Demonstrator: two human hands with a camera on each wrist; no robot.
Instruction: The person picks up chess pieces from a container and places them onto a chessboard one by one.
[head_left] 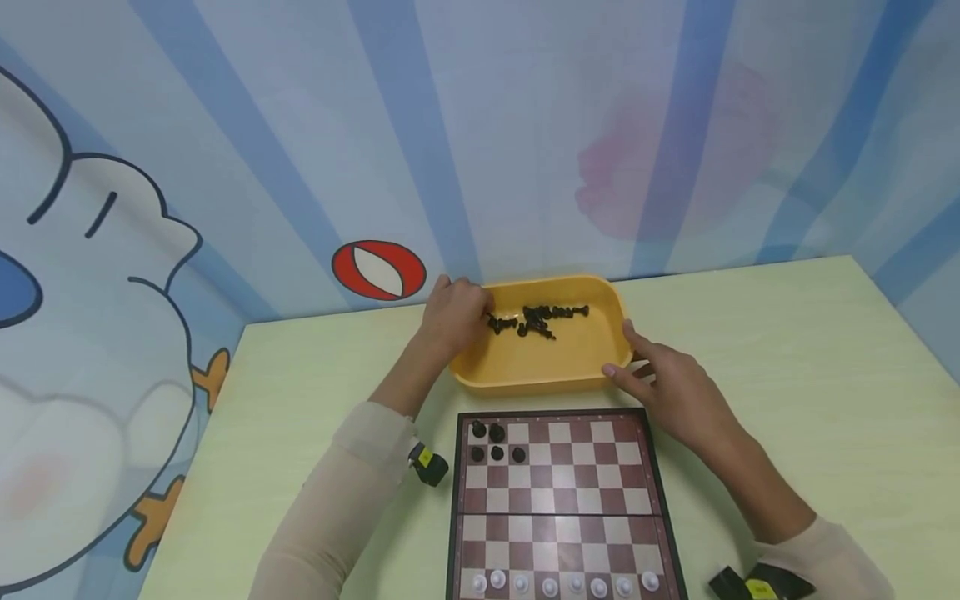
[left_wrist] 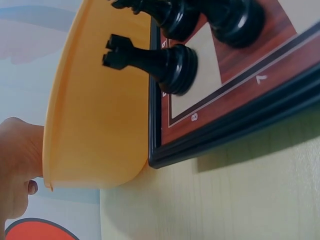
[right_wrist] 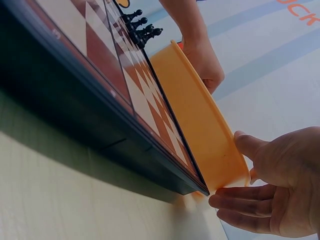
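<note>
A yellow plastic tray (head_left: 540, 358) holds a heap of black chess pieces (head_left: 538, 317). My left hand (head_left: 459, 310) bends over the tray's far left corner, its fingertips lowered inside beside the pieces and hidden behind the wall in the left wrist view; I cannot tell whether they grip a piece. At the near right corner, my right hand (head_left: 678, 392) touches the tray with thumb and index finger, the other fingers extended loosely below the rim. Just in front lies a chessboard (head_left: 558, 500). Black pieces stand on its far left squares, among them a rook (left_wrist: 150, 62) in the corner.
White pawns (head_left: 550, 587) line up along the board's near part. The pale table (head_left: 795, 375) extends to both sides. Behind it rises a blue striped backdrop (head_left: 525, 125) with cartoon pictures. A black wrist camera (head_left: 429, 463) sits by my left cuff.
</note>
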